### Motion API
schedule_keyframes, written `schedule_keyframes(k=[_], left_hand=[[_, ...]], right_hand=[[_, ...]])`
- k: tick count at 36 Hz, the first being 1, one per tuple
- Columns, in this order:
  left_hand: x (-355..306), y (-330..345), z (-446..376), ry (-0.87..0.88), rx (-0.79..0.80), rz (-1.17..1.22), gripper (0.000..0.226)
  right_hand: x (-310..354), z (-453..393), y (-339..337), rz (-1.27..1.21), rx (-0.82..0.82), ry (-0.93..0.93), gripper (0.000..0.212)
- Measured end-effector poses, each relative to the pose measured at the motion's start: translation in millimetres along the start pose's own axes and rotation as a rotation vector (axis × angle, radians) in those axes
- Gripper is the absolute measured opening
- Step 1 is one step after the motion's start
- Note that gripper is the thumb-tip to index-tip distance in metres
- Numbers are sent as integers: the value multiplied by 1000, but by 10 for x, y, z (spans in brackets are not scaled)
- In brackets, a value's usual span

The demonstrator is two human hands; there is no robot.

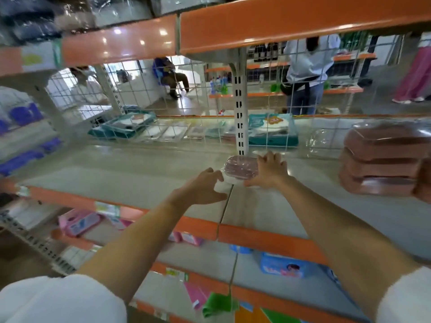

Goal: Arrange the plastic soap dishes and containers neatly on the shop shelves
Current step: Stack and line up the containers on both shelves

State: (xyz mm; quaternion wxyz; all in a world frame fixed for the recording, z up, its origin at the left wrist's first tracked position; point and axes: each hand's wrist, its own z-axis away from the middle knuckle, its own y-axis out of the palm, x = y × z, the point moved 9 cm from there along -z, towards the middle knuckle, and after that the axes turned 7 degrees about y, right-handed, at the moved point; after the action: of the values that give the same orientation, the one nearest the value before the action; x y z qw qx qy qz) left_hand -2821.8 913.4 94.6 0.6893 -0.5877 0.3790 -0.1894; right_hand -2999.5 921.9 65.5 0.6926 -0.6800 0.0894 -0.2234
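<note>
A pink plastic soap dish (240, 170) in clear wrap sits on the grey shelf (130, 176), in front of the white slotted upright. My right hand (270, 170) grips its right side, fingers curled over the top edge. My left hand (207, 186) is at its left side with fingers spread; whether it touches the dish is unclear. A stack of larger brown-pink containers (384, 159) in clear wrap stands on the same shelf at the right.
An orange-edged shelf (279, 19) hangs overhead. A wire grid (163, 108) backs the shelf, with teal packs behind it. Blue containers (25, 115) are at the left. Lower shelves hold pink and blue packs (283, 265). People stand in the aisle beyond.
</note>
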Motion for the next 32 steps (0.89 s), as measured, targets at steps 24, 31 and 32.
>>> schedule_keyframes(k=[24,31,32], left_hand=[[-2802,41,-193,283,11,112,60],[-3394,-65,-462,467,-116,182,55],[-3424,-82,-545,479,-136,153,64]], right_hand=[[-2383,1999,-810,-386,23,81,99],[-3377,2261,-1152,-204,2,337,106],[-3461,2284,-1225,-194,-26,350,104]])
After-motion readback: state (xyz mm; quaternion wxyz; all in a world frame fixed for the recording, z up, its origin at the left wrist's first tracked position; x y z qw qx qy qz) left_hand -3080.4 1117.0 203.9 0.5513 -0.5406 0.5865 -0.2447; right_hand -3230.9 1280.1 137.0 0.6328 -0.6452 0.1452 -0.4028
